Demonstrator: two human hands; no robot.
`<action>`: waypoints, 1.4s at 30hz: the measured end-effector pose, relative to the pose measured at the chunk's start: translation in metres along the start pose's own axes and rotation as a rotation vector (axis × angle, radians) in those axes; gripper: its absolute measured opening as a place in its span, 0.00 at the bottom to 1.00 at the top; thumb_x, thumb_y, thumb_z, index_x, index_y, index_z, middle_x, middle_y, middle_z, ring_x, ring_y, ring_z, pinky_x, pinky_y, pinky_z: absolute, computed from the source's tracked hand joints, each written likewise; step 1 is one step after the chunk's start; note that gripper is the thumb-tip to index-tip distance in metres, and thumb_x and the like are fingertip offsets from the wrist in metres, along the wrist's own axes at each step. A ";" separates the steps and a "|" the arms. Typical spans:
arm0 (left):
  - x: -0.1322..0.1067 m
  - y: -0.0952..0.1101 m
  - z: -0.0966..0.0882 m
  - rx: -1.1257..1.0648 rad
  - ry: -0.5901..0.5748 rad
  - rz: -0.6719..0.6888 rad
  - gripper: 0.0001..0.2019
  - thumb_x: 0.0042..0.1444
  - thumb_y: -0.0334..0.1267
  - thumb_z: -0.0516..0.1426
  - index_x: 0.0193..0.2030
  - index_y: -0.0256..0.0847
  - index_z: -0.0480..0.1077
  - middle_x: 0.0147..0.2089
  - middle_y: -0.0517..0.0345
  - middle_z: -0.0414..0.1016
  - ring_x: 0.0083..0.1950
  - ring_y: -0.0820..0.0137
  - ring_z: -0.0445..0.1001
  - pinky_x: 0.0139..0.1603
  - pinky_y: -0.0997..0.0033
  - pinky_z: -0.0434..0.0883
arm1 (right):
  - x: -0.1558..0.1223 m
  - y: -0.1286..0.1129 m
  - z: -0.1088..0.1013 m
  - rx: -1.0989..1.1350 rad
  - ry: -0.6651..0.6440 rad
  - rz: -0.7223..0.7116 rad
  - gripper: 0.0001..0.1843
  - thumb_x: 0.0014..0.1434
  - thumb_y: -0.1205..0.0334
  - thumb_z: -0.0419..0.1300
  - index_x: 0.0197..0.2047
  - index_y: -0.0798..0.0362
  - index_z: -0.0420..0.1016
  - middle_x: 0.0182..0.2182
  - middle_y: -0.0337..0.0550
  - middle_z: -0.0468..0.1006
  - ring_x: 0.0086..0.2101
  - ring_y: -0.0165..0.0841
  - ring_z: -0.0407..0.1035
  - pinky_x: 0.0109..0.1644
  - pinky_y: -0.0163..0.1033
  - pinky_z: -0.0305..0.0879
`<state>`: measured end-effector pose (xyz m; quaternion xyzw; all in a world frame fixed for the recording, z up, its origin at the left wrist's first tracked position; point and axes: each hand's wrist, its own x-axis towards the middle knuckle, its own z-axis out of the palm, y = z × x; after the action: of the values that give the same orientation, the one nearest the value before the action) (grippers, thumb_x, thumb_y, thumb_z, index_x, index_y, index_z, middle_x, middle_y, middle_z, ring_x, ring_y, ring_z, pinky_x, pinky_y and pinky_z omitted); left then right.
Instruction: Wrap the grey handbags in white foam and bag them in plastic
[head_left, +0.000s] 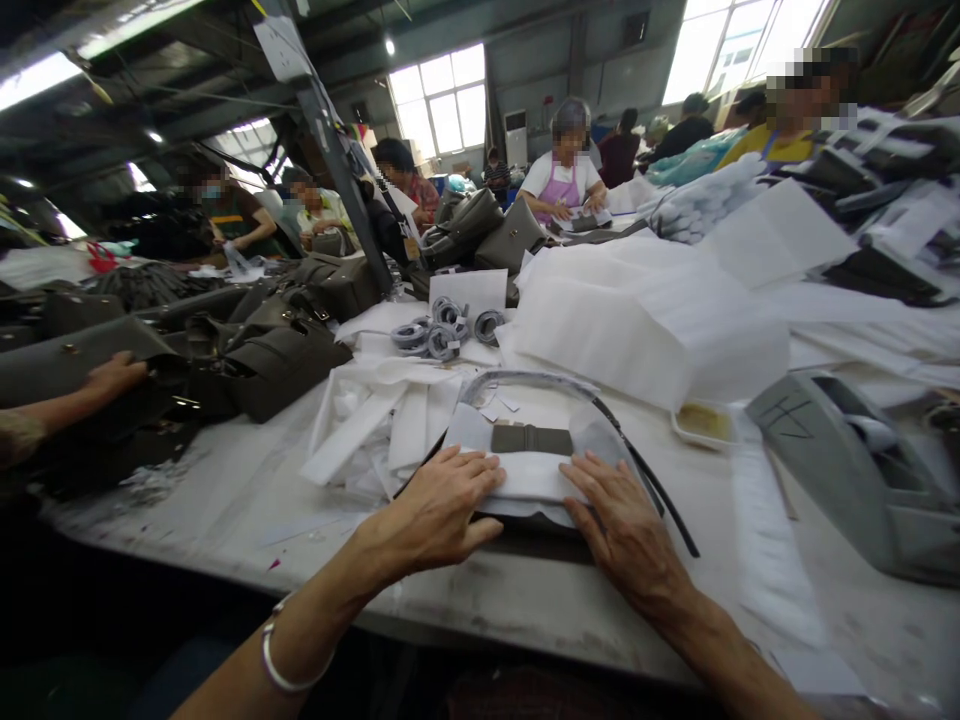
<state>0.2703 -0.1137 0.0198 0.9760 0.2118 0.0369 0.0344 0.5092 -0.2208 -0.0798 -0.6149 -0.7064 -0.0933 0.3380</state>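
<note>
White, thin, foam-ish wrapping sheet point(529, 478) is what both hands are on. It lies at the near edge of the pale worktable point(225, 500), over a flat dark olive leather bag piece point(531, 438) with a thin black strap point(651, 478) curving off its right side.

Only the head view here. I'd guess that sheet is super light and floppy, creases easily and slides on the smooth leather under it. So it's probably best held down with flat palms or pinched at a corner. The leather piece looks stiffer and could be taken by its long edges.

The left hand point(442, 510), silver bangle point(281, 668) on the wrist, lies palm down on the sheet's left part, fingers stretched toward the middle. The right hand point(622, 530) mirrors it on the right part, fingers spread. Neither grips anything, both are just flat and pressing.

Nearby: a stack of white foam sheets point(645, 330), grey tape rolls point(439, 335), olive handbags point(277, 360), and a co-worker's hand point(112, 375) far left.
</note>
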 end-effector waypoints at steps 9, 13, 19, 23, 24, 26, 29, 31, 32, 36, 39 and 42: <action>-0.002 -0.029 0.022 0.140 0.128 0.157 0.22 0.67 0.28 0.48 0.66 0.44 0.62 0.65 0.50 0.69 0.67 0.60 0.66 0.67 0.50 0.62 | 0.005 0.002 -0.009 -0.100 -0.130 -0.054 0.19 0.70 0.60 0.51 0.61 0.45 0.70 0.56 0.47 0.75 0.59 0.45 0.65 0.65 0.63 0.56; -0.006 -0.029 0.032 0.169 0.128 0.194 0.21 0.66 0.28 0.48 0.64 0.41 0.63 0.64 0.49 0.70 0.67 0.61 0.66 0.69 0.50 0.59 | 0.012 -0.006 -0.012 -0.131 -0.105 -0.113 0.16 0.68 0.62 0.53 0.55 0.49 0.75 0.62 0.48 0.69 0.64 0.47 0.57 0.68 0.64 0.50; -0.001 -0.002 0.034 0.192 0.065 0.157 0.17 0.62 0.24 0.51 0.57 0.33 0.68 0.59 0.45 0.73 0.62 0.59 0.70 0.66 0.59 0.64 | 0.019 -0.016 -0.009 -0.074 -0.198 -0.165 0.16 0.67 0.70 0.48 0.50 0.56 0.74 0.60 0.48 0.72 0.63 0.43 0.61 0.68 0.56 0.55; 0.005 0.017 0.024 0.006 0.013 0.118 0.17 0.60 0.27 0.54 0.57 0.31 0.66 0.59 0.43 0.72 0.61 0.62 0.71 0.61 0.68 0.67 | 0.018 -0.015 -0.009 -0.005 -0.256 -0.150 0.23 0.66 0.64 0.52 0.63 0.59 0.64 0.58 0.55 0.74 0.58 0.42 0.67 0.64 0.55 0.62; 0.007 0.020 0.023 -0.053 0.011 0.082 0.18 0.61 0.30 0.55 0.57 0.34 0.65 0.58 0.44 0.72 0.59 0.62 0.72 0.60 0.67 0.69 | 0.018 -0.015 -0.010 0.012 -0.268 -0.143 0.25 0.65 0.60 0.55 0.64 0.58 0.63 0.58 0.55 0.73 0.59 0.43 0.67 0.64 0.56 0.62; 0.010 0.026 0.023 -0.111 0.029 0.007 0.21 0.61 0.39 0.58 0.60 0.38 0.62 0.56 0.46 0.72 0.56 0.60 0.72 0.58 0.61 0.70 | 0.017 -0.015 -0.012 0.028 -0.283 -0.138 0.30 0.62 0.56 0.60 0.65 0.56 0.62 0.60 0.56 0.72 0.59 0.45 0.66 0.64 0.57 0.61; 0.015 0.031 0.030 -0.069 0.038 -0.030 0.31 0.60 0.44 0.60 0.66 0.39 0.55 0.54 0.46 0.71 0.55 0.56 0.70 0.57 0.54 0.69 | 0.016 -0.017 -0.015 0.019 -0.292 -0.138 0.32 0.59 0.56 0.64 0.64 0.55 0.65 0.61 0.55 0.71 0.60 0.46 0.65 0.65 0.58 0.60; 0.015 0.032 0.038 -0.031 0.035 -0.028 0.33 0.60 0.45 0.60 0.67 0.38 0.54 0.54 0.46 0.71 0.54 0.56 0.71 0.56 0.53 0.69 | 0.016 -0.019 -0.015 0.005 -0.289 -0.138 0.29 0.59 0.57 0.64 0.63 0.54 0.67 0.60 0.54 0.72 0.60 0.45 0.66 0.66 0.58 0.59; 0.014 0.032 0.042 -0.022 0.041 -0.025 0.32 0.60 0.45 0.60 0.67 0.37 0.55 0.54 0.46 0.71 0.54 0.56 0.71 0.56 0.53 0.69 | 0.016 -0.021 -0.014 -0.006 -0.282 -0.137 0.28 0.59 0.57 0.64 0.62 0.54 0.68 0.59 0.53 0.73 0.59 0.45 0.67 0.66 0.58 0.58; 0.010 0.027 0.058 0.008 0.143 0.015 0.30 0.61 0.44 0.60 0.67 0.38 0.56 0.67 0.44 0.63 0.67 0.52 0.62 0.66 0.51 0.62 | 0.015 -0.032 -0.008 -0.074 -0.215 -0.114 0.25 0.57 0.59 0.67 0.57 0.57 0.73 0.54 0.55 0.77 0.54 0.48 0.71 0.65 0.59 0.58; 0.010 0.024 0.067 0.037 0.164 0.030 0.30 0.62 0.45 0.59 0.67 0.38 0.56 0.71 0.44 0.58 0.72 0.51 0.55 0.70 0.47 0.56 | 0.013 -0.038 -0.005 -0.101 -0.195 -0.084 0.23 0.57 0.62 0.67 0.55 0.58 0.74 0.54 0.56 0.77 0.54 0.48 0.71 0.63 0.57 0.62; 0.012 0.025 0.073 0.045 0.179 0.033 0.26 0.64 0.42 0.56 0.66 0.35 0.58 0.67 0.43 0.65 0.68 0.55 0.63 0.69 0.50 0.60 | 0.011 -0.037 -0.004 -0.083 -0.219 -0.073 0.22 0.58 0.65 0.65 0.57 0.58 0.73 0.56 0.54 0.76 0.55 0.48 0.70 0.63 0.57 0.63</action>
<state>0.2975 -0.1347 -0.0500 0.9727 0.1988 0.1197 -0.0074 0.4761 -0.2224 -0.0595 -0.6087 -0.7566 -0.0669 0.2294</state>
